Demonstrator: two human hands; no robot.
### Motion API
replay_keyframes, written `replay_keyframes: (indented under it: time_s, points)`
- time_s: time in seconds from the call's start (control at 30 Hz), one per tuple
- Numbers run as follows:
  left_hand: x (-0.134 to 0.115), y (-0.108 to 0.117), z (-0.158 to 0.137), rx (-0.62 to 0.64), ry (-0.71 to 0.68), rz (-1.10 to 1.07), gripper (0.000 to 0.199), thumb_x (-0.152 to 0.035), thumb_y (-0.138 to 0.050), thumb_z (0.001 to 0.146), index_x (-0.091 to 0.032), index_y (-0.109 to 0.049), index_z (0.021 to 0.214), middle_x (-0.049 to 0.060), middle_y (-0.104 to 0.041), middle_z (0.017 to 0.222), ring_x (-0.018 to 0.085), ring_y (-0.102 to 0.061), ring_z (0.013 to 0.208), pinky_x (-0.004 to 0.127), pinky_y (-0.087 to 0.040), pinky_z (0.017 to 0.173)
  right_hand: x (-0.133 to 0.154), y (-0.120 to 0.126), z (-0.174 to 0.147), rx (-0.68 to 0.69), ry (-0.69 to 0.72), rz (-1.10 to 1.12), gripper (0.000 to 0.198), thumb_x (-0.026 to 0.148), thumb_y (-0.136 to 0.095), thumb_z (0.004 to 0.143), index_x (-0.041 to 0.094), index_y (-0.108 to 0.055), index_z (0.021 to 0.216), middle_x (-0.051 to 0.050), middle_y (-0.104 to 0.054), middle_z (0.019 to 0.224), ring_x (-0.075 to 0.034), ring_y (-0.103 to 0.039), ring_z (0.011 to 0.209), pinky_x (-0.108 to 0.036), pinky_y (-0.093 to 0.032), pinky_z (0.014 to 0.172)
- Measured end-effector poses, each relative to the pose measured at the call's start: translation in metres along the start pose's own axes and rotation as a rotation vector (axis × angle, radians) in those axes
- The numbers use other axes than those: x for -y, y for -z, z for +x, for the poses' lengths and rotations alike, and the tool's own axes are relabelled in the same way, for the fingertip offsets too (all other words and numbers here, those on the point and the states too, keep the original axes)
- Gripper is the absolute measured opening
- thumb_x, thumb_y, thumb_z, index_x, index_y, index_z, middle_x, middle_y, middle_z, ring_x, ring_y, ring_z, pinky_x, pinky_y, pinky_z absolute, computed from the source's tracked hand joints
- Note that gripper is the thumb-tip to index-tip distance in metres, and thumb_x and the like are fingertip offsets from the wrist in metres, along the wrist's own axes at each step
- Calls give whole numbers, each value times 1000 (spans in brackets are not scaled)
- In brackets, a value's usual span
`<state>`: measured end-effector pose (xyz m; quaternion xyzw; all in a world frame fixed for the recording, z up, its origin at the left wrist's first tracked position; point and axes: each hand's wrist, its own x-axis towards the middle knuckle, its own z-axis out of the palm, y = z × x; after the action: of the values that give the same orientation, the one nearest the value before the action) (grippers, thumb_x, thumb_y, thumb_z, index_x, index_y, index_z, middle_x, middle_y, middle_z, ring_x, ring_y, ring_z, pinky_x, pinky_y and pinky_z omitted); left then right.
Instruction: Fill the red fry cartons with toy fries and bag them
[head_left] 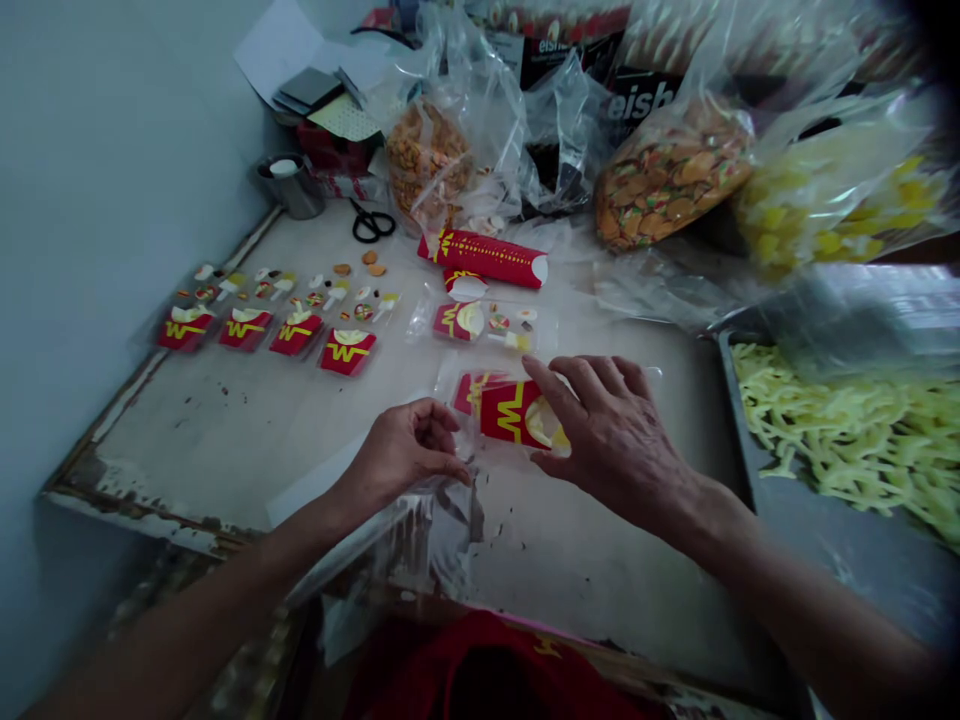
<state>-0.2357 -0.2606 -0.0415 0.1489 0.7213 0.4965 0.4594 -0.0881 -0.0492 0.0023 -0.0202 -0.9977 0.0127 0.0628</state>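
Note:
In the head view, a red paper fries carton point(501, 412) with a yellow zigzag mark and pale contents lies at a clear plastic bag point(469, 450). My right hand point(619, 425) reaches over the carton's open end, thumb at one edge and index finger at the other. My left hand point(409, 445) is closed beside the bag's mouth, thumb and fingers at the plastic; its exact grip is partly hidden. Just beyond lies a filled clear packet point(459, 321) with a small red carton and small pieces. A stack of red cartons point(487, 258) lies behind it.
Several filled packets point(296, 332) form a row at the left. Scissors point(373, 222) and a metal cup point(300, 190) sit farther back. Bags of orange pieces point(671, 175) and yellow pieces point(832, 215) line the rear. A tray point(739, 440) of pale crinkled strips stands right.

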Motion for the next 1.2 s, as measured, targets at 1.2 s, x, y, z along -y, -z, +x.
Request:
replay_keyframes:
  time_s: [1.2]
  points:
    - [24, 71, -64, -316, -529, 1091, 37, -17, -59, 88, -16, -66, 124, 12, -70, 121, 26, -62, 113, 40, -47, 101, 159, -65, -18, 86, -140, 256, 113, 60, -82, 69, 6, -29, 153, -29, -49, 146, -42, -46, 130, -54, -38, 102]
